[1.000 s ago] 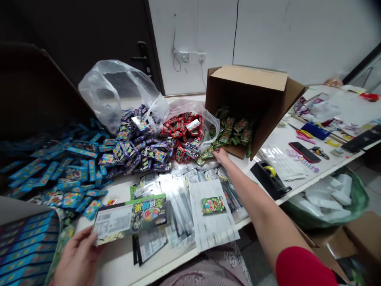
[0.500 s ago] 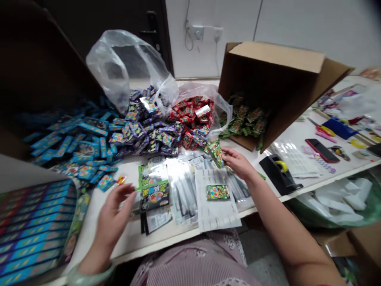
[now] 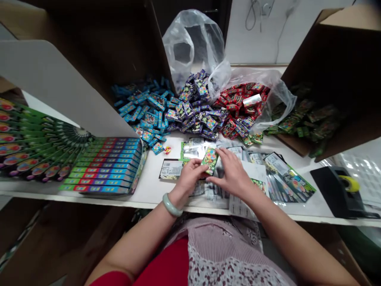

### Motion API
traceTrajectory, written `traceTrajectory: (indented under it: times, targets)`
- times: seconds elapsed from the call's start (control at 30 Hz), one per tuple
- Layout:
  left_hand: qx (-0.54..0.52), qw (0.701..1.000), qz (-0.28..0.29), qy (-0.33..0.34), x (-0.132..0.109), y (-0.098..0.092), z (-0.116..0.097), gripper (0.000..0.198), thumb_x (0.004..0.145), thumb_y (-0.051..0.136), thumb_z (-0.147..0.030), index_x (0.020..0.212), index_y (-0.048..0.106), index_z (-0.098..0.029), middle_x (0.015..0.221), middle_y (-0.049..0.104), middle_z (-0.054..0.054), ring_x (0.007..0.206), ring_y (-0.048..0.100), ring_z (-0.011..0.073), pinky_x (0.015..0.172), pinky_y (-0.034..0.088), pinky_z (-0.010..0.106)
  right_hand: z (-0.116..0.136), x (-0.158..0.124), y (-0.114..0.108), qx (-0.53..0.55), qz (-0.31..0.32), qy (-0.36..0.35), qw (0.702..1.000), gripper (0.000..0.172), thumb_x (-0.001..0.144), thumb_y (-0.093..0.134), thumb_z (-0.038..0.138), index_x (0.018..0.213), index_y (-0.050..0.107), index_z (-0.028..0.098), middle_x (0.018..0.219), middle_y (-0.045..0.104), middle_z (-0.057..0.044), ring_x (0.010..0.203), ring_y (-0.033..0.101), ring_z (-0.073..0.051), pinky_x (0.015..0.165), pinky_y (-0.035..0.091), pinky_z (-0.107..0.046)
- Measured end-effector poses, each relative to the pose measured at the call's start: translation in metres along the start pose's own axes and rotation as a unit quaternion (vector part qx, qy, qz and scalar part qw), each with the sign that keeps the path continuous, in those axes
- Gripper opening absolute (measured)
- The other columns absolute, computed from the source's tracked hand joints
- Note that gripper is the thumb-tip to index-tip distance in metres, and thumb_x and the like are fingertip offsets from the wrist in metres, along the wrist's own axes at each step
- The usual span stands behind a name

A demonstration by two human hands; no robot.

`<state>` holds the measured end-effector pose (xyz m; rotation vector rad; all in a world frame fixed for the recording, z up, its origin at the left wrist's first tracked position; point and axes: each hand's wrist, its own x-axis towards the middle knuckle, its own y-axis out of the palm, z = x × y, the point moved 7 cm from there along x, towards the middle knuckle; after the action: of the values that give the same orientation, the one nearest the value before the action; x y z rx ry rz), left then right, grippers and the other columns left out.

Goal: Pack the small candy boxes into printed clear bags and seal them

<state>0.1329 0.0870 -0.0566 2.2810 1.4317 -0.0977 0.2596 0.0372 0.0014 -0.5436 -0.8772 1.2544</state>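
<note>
My left hand [image 3: 189, 176] and my right hand [image 3: 233, 174] meet over the table's front edge and both pinch a small green packet [image 3: 210, 159]. Under them lie several flat clear and printed sleeves [image 3: 279, 174]. Behind the hands sit heaps of small packets: blue ones [image 3: 145, 113], purple ones [image 3: 195, 109], red ones [image 3: 241, 105] in a clear plastic bag, and green ones [image 3: 309, 119] spilling from a tipped cardboard box [image 3: 336, 51]. A pale green bangle is on my left wrist.
An open display box of striped packs [image 3: 107, 167] lies at the left with its white lid [image 3: 56, 83] raised. A black tape dispenser [image 3: 342, 190] stands at the right. A second clear bag [image 3: 193, 43] rises at the back. Brown cartons are under the table.
My right hand has drawn back from the green heap with a green packet, my left hand has come across to meet it, and the view has swung left and down.
</note>
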Motion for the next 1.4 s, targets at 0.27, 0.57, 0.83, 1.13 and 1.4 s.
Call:
traceTrajectory:
  times: [0.27,0.57,0.83,1.13,1.4]
  targets:
    - [0.435,0.873,0.096,0.196,-0.001,-0.042,-0.044,0.087,0.058,0.085,-0.039,0.133,0.042,-0.023,0.141,0.042,0.015,0.136,0.033,0.0351,0.112,0.028,0.054,-0.028,-0.001,-0.011,-0.025,-0.002,0.012,1.000,0.071,0.071,0.072,0.037,0.134,0.043,0.022,0.129,0.043,-0.016,0.124,0.042,-0.036,0.105,0.038,-0.054]
    - [0.675,0.684,0.154,0.231,-0.005,-0.058,-0.039,0.089,0.066,0.077,-0.031,0.142,0.032,-0.017,0.136,0.042,0.018,0.133,0.034,0.0374,0.113,0.021,0.059,-0.021,-0.018,0.005,0.074,0.150,-0.060,0.984,0.069,0.077,0.068,0.032,0.139,0.040,0.033,0.139,0.038,-0.009,0.131,0.037,-0.030,0.110,0.034,-0.053]
    - [0.630,0.695,0.211,0.274,-0.016,-0.045,-0.042,0.091,0.065,0.078,-0.035,0.142,0.032,-0.020,0.136,0.037,0.015,0.128,0.038,0.0346,0.109,0.034,0.049,-0.018,-0.015,-0.011,0.064,0.230,-0.084,0.967,0.070,0.073,0.073,0.034,0.138,0.047,0.032,0.140,0.041,-0.006,0.131,0.039,-0.031,0.111,0.032,-0.051]
    - [0.553,0.737,0.271,0.280,-0.022,-0.019,-0.031,0.089,0.065,0.079,-0.044,0.140,0.035,-0.022,0.130,0.040,0.012,0.125,0.040,0.0327,0.108,0.036,0.050,-0.021,-0.010,-0.013,0.039,0.240,-0.081,0.967,0.074,0.069,0.077,0.030,0.137,0.049,0.030,0.139,0.044,-0.006,0.130,0.041,-0.030,0.111,0.032,-0.048]
    - [0.577,0.738,0.172,0.305,-0.021,-0.028,-0.033,0.097,0.063,0.080,-0.041,0.143,0.029,-0.019,0.132,0.039,0.016,0.124,0.041,0.0357,0.105,0.039,0.052,-0.009,-0.017,-0.012,0.063,0.123,-0.045,0.989,0.071,0.077,0.073,0.036,0.139,0.041,0.027,0.133,0.052,-0.010,0.126,0.045,-0.031,0.107,0.036,-0.051]
